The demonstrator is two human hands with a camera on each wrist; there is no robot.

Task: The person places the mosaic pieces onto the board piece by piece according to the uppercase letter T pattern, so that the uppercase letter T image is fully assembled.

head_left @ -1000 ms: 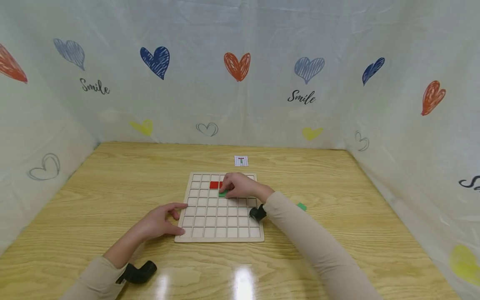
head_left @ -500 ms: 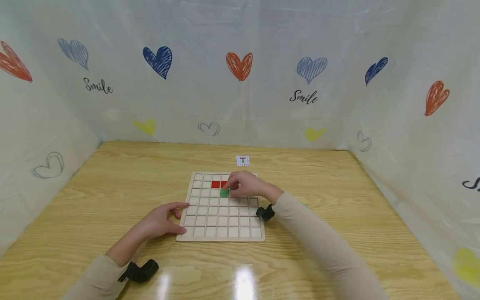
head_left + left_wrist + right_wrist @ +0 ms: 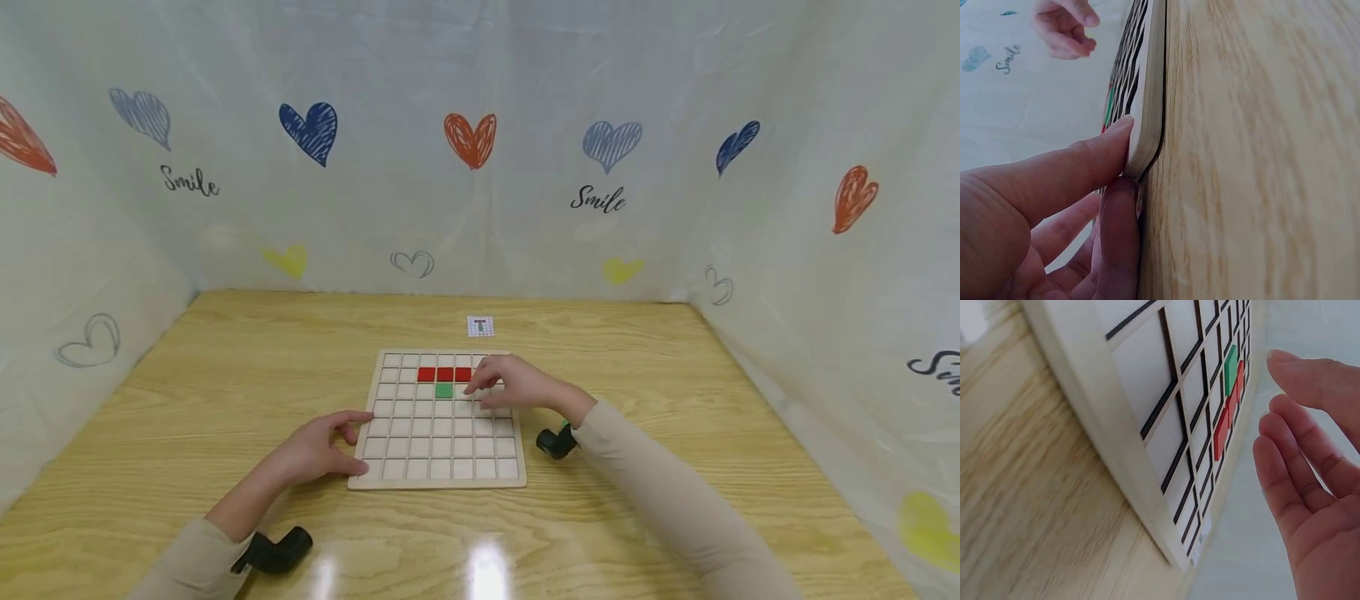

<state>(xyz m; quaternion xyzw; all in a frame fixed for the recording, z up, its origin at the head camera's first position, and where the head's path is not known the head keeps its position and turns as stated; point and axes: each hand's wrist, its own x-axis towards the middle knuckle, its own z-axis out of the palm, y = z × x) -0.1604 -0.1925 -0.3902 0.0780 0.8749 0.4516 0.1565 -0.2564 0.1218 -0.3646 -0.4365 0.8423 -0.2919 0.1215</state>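
Note:
On the wooden grid board (image 3: 431,446), three red tiles (image 3: 445,374) form a row near the far side. A green tile (image 3: 444,390) lies just below the middle red one. My left hand (image 3: 311,448) rests against the board's left side, thumb on the near corner and index finger farther up. The left wrist view shows the thumb (image 3: 1094,156) on the frame's top. My right hand (image 3: 521,385) hovers over the right part of the board. In the right wrist view its fingers (image 3: 1282,465) are loosely bent, with nothing between them and the thumb.
A small pattern card (image 3: 481,326) lies behind the board on the wooden table (image 3: 247,350). Another green piece (image 3: 564,426) shows partly behind the right wrist's black camera mount (image 3: 556,442). A white curtain (image 3: 525,225) printed with hearts stands around the table.
My right hand has let go of the green tile and moved right and toward me, uncovering the red row. The left hand stays at the board's left side.

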